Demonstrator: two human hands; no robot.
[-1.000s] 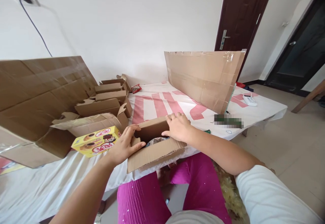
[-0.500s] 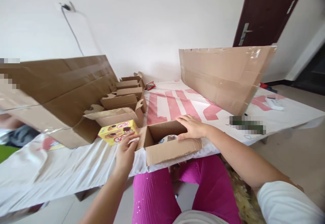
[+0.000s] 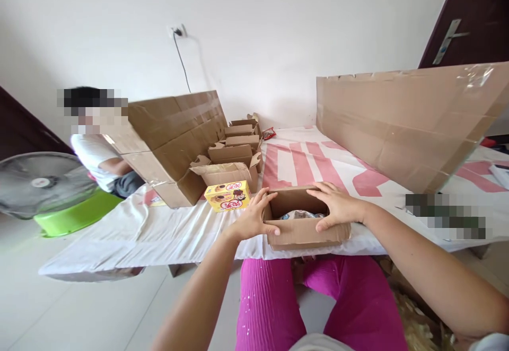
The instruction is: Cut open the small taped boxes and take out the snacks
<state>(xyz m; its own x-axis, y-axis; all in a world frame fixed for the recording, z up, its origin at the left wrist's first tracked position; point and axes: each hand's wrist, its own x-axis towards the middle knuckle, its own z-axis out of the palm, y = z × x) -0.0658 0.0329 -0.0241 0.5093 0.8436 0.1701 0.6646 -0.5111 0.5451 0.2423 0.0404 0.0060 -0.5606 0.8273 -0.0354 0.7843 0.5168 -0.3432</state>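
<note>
A small open cardboard box point(image 3: 308, 236) lies at the table's front edge, close to my legs. Inside it a whitish wrapped item with bluish marks point(image 3: 303, 215) shows only in part. My left hand point(image 3: 254, 219) grips the box's left end, thumb at the front wall and fingers toward the back corner. Across the right end lies my right hand point(image 3: 338, 209), its fingers at the back rim and its thumb at the front one. Just left of the box stands a yellow printed carton point(image 3: 227, 196) with brown pictures.
Several open cardboard boxes point(image 3: 234, 155) form a row behind the carton. Tall cardboard panels stand at left point(image 3: 178, 133) and right point(image 3: 401, 123) on the cloth-covered table point(image 3: 159, 239). At far left are a person point(image 3: 95, 155) and a fan point(image 3: 40, 184).
The view has turned left, bringing the person and fan into sight. My left hand has moved from beside the yellow carton onto the box's left end. My right hand stays at the box.
</note>
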